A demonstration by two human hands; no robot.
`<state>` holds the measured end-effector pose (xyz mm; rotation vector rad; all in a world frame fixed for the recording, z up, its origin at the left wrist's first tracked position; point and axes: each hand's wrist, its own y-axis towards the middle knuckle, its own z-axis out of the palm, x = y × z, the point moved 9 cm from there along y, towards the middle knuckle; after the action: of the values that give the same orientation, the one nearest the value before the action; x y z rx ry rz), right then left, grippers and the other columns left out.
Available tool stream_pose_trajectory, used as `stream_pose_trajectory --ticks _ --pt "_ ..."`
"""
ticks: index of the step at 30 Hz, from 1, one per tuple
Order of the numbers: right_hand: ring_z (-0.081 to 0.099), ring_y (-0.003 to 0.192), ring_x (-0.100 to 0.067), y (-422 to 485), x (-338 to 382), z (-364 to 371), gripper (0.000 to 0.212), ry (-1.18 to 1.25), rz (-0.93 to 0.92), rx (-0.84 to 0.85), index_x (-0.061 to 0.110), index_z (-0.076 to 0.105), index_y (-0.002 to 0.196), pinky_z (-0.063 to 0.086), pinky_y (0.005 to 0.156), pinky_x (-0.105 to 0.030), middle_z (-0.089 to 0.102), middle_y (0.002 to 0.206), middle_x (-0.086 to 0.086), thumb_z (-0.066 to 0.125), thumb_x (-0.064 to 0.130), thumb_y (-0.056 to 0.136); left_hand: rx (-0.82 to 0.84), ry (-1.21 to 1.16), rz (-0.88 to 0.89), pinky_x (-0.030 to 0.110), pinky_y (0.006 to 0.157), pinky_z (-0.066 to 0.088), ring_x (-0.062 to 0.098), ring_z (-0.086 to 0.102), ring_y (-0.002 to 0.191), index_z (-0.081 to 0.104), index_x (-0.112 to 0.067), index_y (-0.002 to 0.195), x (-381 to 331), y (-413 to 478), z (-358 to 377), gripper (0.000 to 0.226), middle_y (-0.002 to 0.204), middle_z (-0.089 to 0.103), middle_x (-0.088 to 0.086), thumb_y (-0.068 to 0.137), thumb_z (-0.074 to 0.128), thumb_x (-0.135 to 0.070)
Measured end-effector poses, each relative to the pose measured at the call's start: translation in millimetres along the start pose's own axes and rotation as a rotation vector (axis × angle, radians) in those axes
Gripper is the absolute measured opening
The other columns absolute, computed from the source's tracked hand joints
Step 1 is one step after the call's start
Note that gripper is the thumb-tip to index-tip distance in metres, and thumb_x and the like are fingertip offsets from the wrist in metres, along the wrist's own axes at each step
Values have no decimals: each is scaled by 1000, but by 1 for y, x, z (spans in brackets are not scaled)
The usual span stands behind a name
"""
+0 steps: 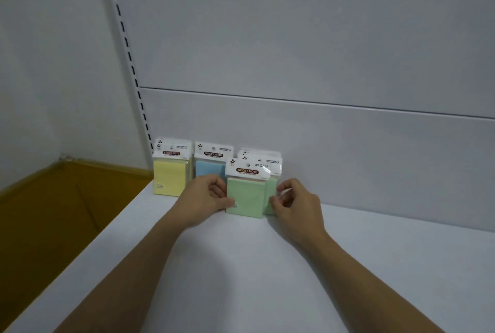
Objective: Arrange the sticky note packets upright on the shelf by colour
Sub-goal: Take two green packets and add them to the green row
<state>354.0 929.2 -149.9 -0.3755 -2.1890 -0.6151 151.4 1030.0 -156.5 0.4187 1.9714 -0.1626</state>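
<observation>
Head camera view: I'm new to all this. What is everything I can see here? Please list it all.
yellow packets: at least two, yellow, upright at the back of the shelf, leftmost
blue packet: one showing, blue, upright between the yellow and the green
green packets: several, green, upright in a row front to back, rightmost
shelf: one, white, under the packets
back panel: one, white, behind the shelf
slotted upright: one, white with dark slots, left of the back panel
brown surface: one, brownish yellow, lower left, beyond the shelf edge
left hand: one, holds the front green packet's left edge
right hand: one, pinches the green packets' right edge
</observation>
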Motion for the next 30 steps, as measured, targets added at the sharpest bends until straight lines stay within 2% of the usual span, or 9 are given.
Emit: stream_pose_trajectory --ticks 2,5,11,16,20,25,30 --pt "62 65 -10 -2 1 1 17 -30 -1 3 28 55 84 49 65 -28 64 63 8 67 17 80 -78 1 39 21 59 51 5 57 51 62 -13 73 5 -2 0 23 65 64 1 68 83 -5" --pt "64 67 -10 -2 3 1 16 -66 21 -2 30 56 84 50 67 -27 67 64 9 66 17 81 -149 41 98 18 61 52 6 58 53 65 -19 72 7 -4 -1 20 66 66 -2 69 84 -15" --pt "67 67 -11 -14 4 0 10 -51 140 -96 28 63 75 52 68 -27 69 64 8 64 20 80 -122 76 147 34 69 56 17 65 64 65 -20 70 7 5 4 20 68 68 -2 67 84 -21" --pt "64 69 -6 -24 2 2 23 -89 135 -81 28 70 92 51 69 -25 68 62 12 57 17 77 -129 96 147 33 70 56 11 63 62 63 -22 69 5 2 8 21 65 66 -9 67 83 -26" --pt "63 66 -2 -27 3 6 30 -95 94 -33 29 70 103 53 72 -24 71 68 14 59 18 79 -153 82 157 34 68 56 11 59 59 62 -21 69 4 0 9 20 62 62 -10 68 82 -25" --pt "64 69 -2 -26 6 8 26 -98 76 -14 27 66 104 53 74 -23 72 76 13 71 28 79 -160 85 161 34 67 55 15 58 61 60 -19 68 2 -1 11 21 61 60 -9 70 80 -24" --pt "63 76 -4 -25 6 8 30 -192 121 -34 25 64 107 53 78 -28 69 84 12 71 36 80 -168 97 183 33 64 50 18 58 65 53 -21 64 -4 -9 4 28 59 57 -8 69 81 -23"
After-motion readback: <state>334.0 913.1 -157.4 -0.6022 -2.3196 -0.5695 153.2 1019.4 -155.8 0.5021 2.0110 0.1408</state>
